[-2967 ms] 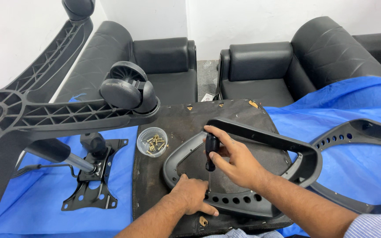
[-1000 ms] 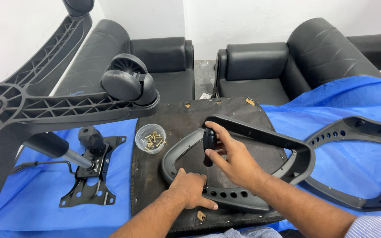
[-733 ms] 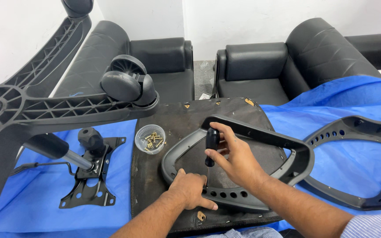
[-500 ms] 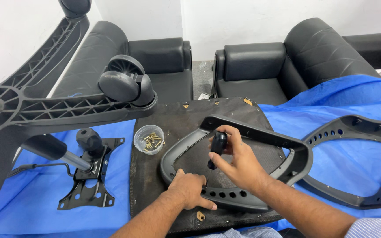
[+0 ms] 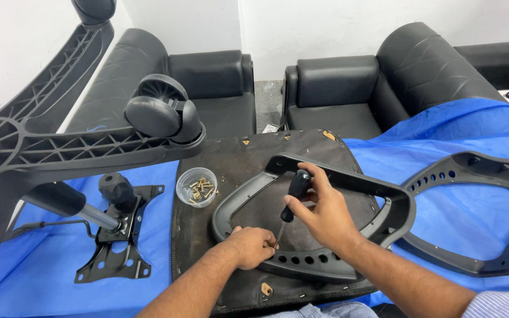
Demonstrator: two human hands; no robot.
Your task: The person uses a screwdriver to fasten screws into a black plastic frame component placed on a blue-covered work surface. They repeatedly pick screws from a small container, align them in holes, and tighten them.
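Two hands at centre frame, both on one job. Right hand [image 5: 322, 215] wrapped tight round black screwdriver [image 5: 290, 197], shaft angled down-left. Left hand [image 5: 253, 246] curled shut at the tip, fingers pinched where it meets grey armrest frame [image 5: 319, 268]. Frame lies on dark seat underside [image 5: 237, 159], lower centre. Clear cup of brass screws [image 5: 196, 187] just left of it. Caster base [image 5: 89, 141] fills upper left; second armrest frame [image 5: 478, 218] at right, on blue sheet [image 5: 443, 135].
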